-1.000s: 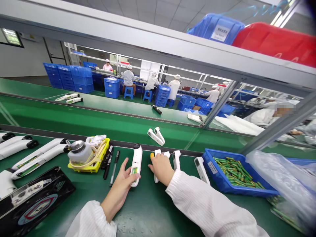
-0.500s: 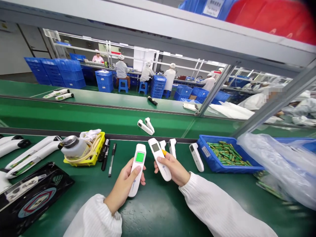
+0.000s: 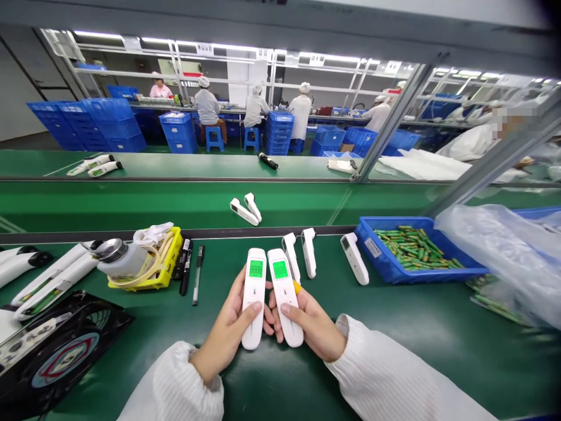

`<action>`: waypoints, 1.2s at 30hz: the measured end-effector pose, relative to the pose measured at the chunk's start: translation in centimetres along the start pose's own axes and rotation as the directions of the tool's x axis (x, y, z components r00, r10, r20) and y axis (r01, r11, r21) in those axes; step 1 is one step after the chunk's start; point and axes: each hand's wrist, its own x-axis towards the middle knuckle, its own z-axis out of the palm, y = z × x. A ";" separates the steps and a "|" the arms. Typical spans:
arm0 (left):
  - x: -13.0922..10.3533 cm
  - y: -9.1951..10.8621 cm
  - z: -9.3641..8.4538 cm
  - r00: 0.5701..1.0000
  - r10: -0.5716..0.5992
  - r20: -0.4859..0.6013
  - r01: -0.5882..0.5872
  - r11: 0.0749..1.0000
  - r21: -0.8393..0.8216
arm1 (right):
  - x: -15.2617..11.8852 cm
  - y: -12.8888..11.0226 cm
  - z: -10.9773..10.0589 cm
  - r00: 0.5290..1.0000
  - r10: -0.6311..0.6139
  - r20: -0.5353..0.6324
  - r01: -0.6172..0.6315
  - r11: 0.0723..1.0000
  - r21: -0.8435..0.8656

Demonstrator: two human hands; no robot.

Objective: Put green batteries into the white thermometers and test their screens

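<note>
My left hand (image 3: pixel 228 318) is closed around a white infrared thermometer (image 3: pixel 253 301), thumb lying on its front. Its screen glows green and shows digits. Beside it, my right hand (image 3: pixel 313 321) grips a second white infrared thermometer (image 3: pixel 287 301), whose screen is also lit green. Something yellow-orange shows on a finger of that hand. The two thermometers are held upright side by side, close together at the top. Just behind the right one lie two more white thermometers (image 3: pixel 308 252), and another thermometer (image 3: pixel 355 259) rests farther right.
A blue bin (image 3: pixel 372 257) of green batteries (image 3: pixel 416 248) stands at right, plastic bags beside it. At left are a yellow basket (image 3: pixel 169 269) with a bottle, pens (image 3: pixel 198 275), opened thermometers (image 3: pixel 56 280) and a black tray (image 3: pixel 100 316). Two thermometers (image 3: pixel 245 209) lie on the green strip behind.
The right thermometer's screen has turned from dark to lit green. Both hands have come closer together, bringing the thermometers side by side. The view has tilted down.
</note>
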 end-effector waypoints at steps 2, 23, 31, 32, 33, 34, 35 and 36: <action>-0.2 -0.2 0.1 1.000 -0.005 -0.018 0.006 1.000 0.013 | -0.2 0.0 -0.1 0.998 -0.015 0.054 0.016 1.000 -0.015; -1.3 0.0 0.9 0.996 -0.079 -0.031 0.081 0.994 0.067 | -1.3 0.3 0.3 0.999 0.032 0.013 -0.031 0.995 -0.099; -1.4 -0.6 0.7 0.996 -0.073 -0.047 0.075 0.996 0.044 | -1.8 0.8 0.2 1.000 0.020 -0.013 -0.021 0.986 -0.164; -1.4 -0.6 0.6 0.997 -0.070 -0.041 0.071 0.997 0.040 | -1.9 0.8 0.2 1.000 0.020 -0.009 -0.021 0.985 -0.169; -1.4 -0.6 0.5 0.997 -0.069 -0.035 0.070 0.997 0.037 | -1.9 0.9 0.1 1.000 0.020 -0.004 -0.021 0.985 -0.171; -1.4 -0.6 0.5 0.997 -0.072 -0.032 0.073 0.997 0.037 | -1.9 0.9 0.2 1.000 0.020 -0.002 -0.020 0.985 -0.172; -1.4 -0.6 0.5 0.997 -0.075 -0.028 0.076 0.996 0.037 | -1.9 0.9 0.2 1.000 0.017 -0.003 -0.018 0.985 -0.172; -1.5 -0.5 0.5 0.996 -0.081 -0.026 0.082 0.996 0.039 | -1.9 0.9 0.2 1.000 0.013 -0.006 -0.014 0.985 -0.171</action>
